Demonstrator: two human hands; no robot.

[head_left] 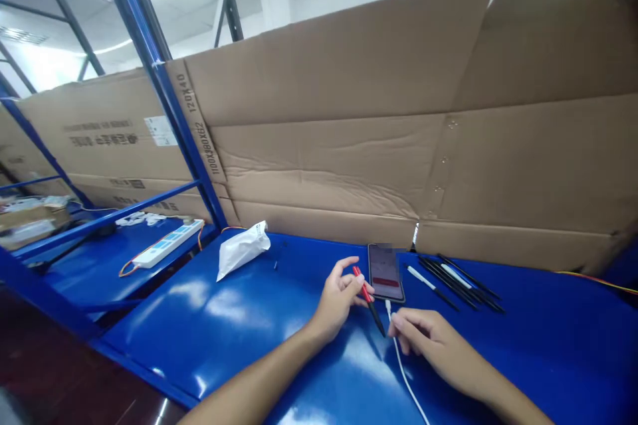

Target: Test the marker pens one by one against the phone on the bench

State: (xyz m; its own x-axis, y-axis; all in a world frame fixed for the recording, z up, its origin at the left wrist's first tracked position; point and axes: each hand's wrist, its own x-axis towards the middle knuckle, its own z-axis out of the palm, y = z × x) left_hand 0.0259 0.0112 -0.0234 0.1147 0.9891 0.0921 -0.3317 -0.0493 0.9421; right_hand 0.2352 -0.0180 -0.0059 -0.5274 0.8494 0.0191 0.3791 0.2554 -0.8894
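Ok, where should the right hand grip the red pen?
Likely the pen's black lower section: the left hand holds the red part, leaving that straight length exposed, slanting toward the right hand. Come from the right, pinching across the shaft, clear of the white cable.

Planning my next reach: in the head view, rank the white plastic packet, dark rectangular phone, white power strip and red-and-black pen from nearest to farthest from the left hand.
1. Red-and-black pen: held in the left hand.
2. Dark rectangular phone: just right of that hand.
3. White plastic packet: to the left.
4. White power strip: farther left, past the blue post.
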